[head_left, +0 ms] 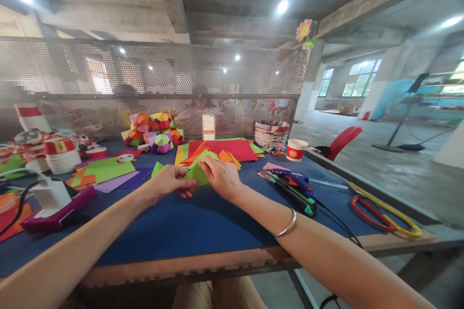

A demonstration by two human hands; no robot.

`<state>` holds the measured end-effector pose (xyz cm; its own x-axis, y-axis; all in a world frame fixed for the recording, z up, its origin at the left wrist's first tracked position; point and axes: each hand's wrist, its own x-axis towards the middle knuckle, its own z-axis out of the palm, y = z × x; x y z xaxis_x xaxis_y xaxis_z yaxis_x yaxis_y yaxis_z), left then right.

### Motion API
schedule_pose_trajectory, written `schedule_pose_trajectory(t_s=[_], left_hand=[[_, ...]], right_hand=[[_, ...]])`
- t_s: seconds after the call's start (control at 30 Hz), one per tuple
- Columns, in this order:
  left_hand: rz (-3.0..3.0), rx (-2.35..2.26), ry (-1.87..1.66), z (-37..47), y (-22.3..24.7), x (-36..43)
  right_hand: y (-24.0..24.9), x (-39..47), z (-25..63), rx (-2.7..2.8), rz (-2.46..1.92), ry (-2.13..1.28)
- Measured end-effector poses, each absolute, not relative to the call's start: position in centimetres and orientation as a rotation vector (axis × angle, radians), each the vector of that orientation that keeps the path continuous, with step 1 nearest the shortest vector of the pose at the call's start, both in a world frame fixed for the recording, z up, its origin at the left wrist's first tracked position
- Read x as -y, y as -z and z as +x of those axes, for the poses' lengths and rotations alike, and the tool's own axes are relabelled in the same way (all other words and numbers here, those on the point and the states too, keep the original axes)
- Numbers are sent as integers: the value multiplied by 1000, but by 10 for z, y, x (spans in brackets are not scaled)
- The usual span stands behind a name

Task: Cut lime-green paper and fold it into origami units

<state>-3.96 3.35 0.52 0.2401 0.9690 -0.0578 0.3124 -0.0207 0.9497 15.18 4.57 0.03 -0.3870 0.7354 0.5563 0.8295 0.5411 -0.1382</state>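
Between my two hands is a folded piece of green paper [198,175], held a little above the blue tabletop [174,236]. My left hand [173,181] pinches its left side, thumb and fingers together. From the right, my right hand [221,175] grips the paper's upper edge with closed fingers. Just behind the hands lies a stack of red paper [232,149], with folded orange pieces [227,157] and yellow and green sheets around it. Another bit of green paper [157,169] shows beside my left hand.
At right lie a box cutter [290,193], a blue glue gun [290,177] and scissors [386,212]. A paper cup [296,149] and a woven basket [271,133] stand behind. Folded paper balls [154,131], stacked cups [62,154] and a purple power strip [60,210] are at left.
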Motion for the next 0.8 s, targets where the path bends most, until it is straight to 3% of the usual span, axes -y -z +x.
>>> schedule_pose_trajectory(t_s=[0.47, 0.67, 0.8], left_hand=[[1501, -1389, -862, -50, -16, -36], [1467, -1274, -1163, -48, -18, -36], [1629, -1130, -986, -39, -17, -29]], right_hand=[[-8, -67, 177, 2063, -1341, 262], [-9, -62, 175, 2142, -1229, 234], [-4, -49, 163, 2231, -1097, 243]])
